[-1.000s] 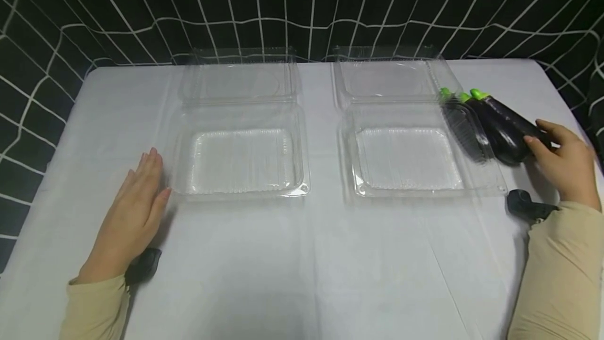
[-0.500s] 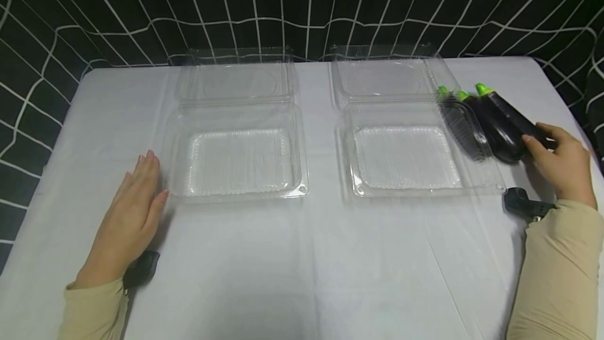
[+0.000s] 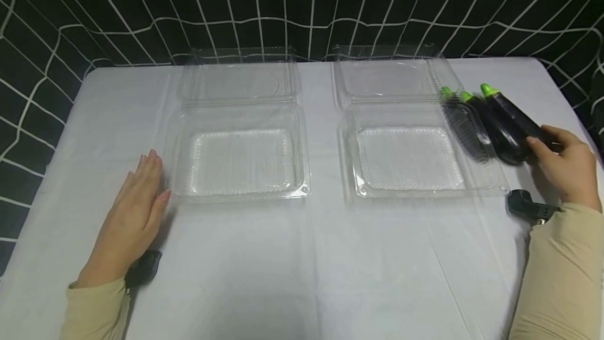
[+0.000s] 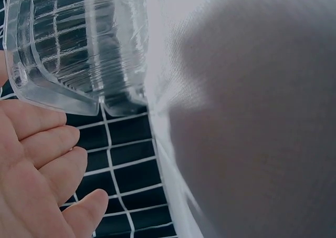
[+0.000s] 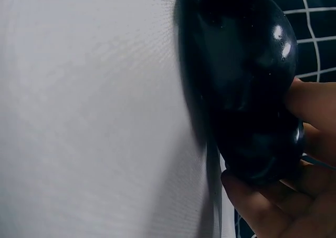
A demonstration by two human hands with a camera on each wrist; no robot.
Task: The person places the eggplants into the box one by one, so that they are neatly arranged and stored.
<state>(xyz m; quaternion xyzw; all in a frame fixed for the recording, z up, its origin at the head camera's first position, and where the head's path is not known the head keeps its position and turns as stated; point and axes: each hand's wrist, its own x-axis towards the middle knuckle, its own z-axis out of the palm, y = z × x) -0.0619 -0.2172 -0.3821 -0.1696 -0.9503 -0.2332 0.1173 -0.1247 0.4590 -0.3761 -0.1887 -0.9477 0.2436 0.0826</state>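
At the right, my right hand point(image 3: 570, 166) pinches the blunt end of the rightmost glossy dark eggplant point(image 3: 514, 115) between thumb and fingers. A second eggplant point(image 3: 504, 140) lies alongside it, and a third eggplant point(image 3: 464, 126) shows through the clear wall of the right plastic container point(image 3: 424, 193). In the right wrist view, fingers curl about the lower dark eggplant end point(image 5: 260, 148). My left hand point(image 3: 129, 219) is held with straight fingers beside the left clear container point(image 3: 245, 193), holding nothing. The left wrist view shows its relaxed fingers point(image 4: 58, 169) near that container's corner point(image 4: 58, 99).
Both hinged containers stand with their lids point(image 3: 240, 83) folded back toward the far edge. They sit on a white-clothed table point(image 3: 264, 266). A dark backdrop with white netting point(image 3: 311, 9) rises behind and at both sides.
The green stem end of the gripped eggplant has shifted slightly right, away from the middle eggplant. My right hand stays on its blunt end; my left hand looks unmoved.
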